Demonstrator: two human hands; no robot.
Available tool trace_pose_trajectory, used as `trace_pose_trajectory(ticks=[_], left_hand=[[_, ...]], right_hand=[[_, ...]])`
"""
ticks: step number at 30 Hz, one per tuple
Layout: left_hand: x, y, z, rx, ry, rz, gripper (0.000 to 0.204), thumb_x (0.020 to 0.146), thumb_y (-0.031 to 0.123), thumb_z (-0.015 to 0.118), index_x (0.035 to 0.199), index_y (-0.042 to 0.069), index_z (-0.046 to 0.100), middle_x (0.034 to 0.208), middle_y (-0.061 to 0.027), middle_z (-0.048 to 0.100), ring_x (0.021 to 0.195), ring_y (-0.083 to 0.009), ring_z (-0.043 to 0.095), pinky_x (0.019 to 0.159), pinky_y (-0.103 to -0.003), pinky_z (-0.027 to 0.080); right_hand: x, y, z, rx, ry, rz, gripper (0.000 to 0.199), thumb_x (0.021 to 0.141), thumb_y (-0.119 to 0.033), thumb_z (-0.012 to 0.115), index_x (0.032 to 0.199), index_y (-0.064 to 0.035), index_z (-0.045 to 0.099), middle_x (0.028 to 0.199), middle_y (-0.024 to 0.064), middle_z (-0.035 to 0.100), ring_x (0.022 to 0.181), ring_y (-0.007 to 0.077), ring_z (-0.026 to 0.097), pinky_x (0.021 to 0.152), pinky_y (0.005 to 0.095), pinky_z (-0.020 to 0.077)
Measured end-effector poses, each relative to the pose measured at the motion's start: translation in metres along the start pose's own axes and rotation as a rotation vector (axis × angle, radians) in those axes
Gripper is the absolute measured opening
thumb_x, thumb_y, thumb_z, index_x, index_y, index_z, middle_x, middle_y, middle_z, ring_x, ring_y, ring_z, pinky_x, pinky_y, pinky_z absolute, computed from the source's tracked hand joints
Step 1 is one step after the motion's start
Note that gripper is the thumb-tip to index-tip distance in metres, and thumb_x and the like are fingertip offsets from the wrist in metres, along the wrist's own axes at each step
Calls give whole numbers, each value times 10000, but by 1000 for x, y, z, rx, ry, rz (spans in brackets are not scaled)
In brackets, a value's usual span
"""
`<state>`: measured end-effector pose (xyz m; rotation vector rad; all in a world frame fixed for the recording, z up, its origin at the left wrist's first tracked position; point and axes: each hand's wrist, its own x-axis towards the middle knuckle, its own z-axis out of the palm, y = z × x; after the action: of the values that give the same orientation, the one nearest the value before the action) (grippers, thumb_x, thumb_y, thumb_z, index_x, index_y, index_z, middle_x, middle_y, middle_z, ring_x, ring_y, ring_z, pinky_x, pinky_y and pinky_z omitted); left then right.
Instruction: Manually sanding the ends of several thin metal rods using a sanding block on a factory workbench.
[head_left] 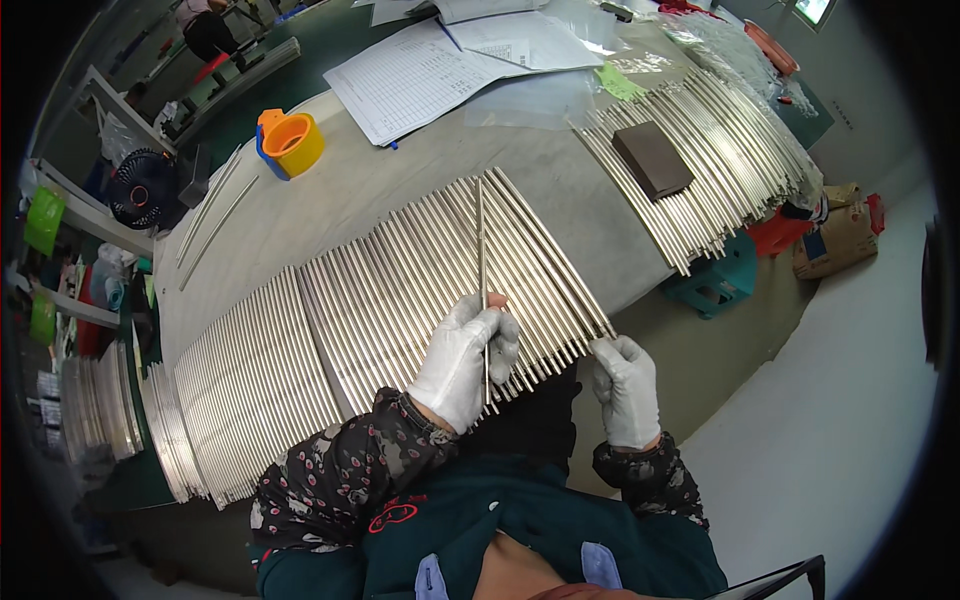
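My left hand (462, 362), in a white glove with a fingertip bare, is closed around a thin silvery metal rod (481, 235). That rod stands out across the middle row of similar metal rods (390, 290), which lie side by side on the table. At the right end of this row, my right hand (628, 392), gloved too, has its fingers pinched at the near end of the outermost rod (548, 240). Its fingertips partly hide the rod's tip. Another row of rods (255, 360) lies to the left, a narrow gap between the two.
A dark rectangular block (652, 160) rests on a further batch of rods (735, 140) at the right. Farther back are papers (410, 85), a yellow tape roll (293, 145) and two loose rods (222, 225). A teal stool (712, 282) stands below the table's right edge.
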<state>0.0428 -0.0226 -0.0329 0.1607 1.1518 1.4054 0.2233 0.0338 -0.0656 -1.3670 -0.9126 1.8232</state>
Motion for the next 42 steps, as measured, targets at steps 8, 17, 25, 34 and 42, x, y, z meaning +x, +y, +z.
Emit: trace_pose_trajectory(ticks=[8, 17, 25, 34, 42], left_hand=[[-7, 4, 24, 60, -1, -50, 212, 978, 161, 449, 1144, 30, 428, 924, -98, 603, 679, -91, 565, 440, -168, 414], [1, -6, 0, -30, -72, 11, 209, 972, 179, 498, 1121, 51, 425, 763, -4, 432, 652, -111, 426, 555, -229, 400], [-6, -3, 6, -30, -1, -75, 154, 966, 170, 502, 1058, 64, 439, 856, -46, 539, 700, -110, 490, 531, -221, 408], [-5, -5, 8, 22, -46, -17, 224, 975, 164, 473, 1093, -12, 400, 986, -144, 588, 628, -81, 516, 448, -179, 411], [-1, -5, -3, -10, -177, -111, 203, 967, 223, 527, 1054, 56, 452, 741, -5, 467, 530, -47, 358, 419, -178, 294]], right_hand=[[-31, -5, 19, -238, -38, -393, 110, 786, -7, 702, 732, -9, 606, 616, -21, 571, 560, 11, 482, 498, 180, 385], [-15, 7, 5, -233, -41, -98, 285, 896, -209, 604, 679, -27, 569, 498, -27, 443, 412, 37, 358, 402, 202, 244], [-2, 14, 14, -79, 22, -94, 206, 856, -200, 662, 760, -37, 579, 525, -40, 451, 425, 34, 361, 411, 199, 268], [-31, 8, 17, 218, -49, 23, 177, 850, -148, 646, 754, -35, 551, 492, -47, 384, 387, 44, 290, 395, 199, 229], [-52, -5, 34, -265, -332, -50, 164, 849, -118, 660, 742, -2, 621, 581, -11, 550, 478, 39, 450, 455, 192, 341]])
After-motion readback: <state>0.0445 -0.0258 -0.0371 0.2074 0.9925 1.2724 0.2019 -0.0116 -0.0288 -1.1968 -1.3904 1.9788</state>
